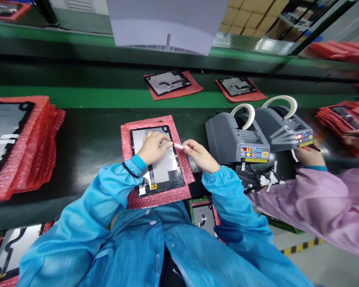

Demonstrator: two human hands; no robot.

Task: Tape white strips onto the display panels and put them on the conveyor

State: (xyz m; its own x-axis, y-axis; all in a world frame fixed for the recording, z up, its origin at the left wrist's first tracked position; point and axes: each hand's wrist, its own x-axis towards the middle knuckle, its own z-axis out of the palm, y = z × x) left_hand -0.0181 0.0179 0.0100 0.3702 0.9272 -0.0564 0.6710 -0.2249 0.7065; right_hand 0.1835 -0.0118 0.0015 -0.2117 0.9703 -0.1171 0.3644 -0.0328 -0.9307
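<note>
A tablet back panel [164,165] with a black frame lies on a red bubble-wrap sheet [137,131] on the dark bench in front of me. My left hand [153,146] rests on the panel's upper part, fingers pinched on one end of a short strip of white tape [177,145]. My right hand [199,154] sits just off the panel's right edge, fingers curled and pinching the other end of the tape strip. Both arms are in blue sleeves.
Two grey tape dispensers [236,137] [283,127] stand to the right. A co-worker's hand [308,156] in a pink sleeve reaches under the right one. Stacks of panels in red wrap [24,147] lie left; two more panels [172,83] [239,87] rest on the green conveyor.
</note>
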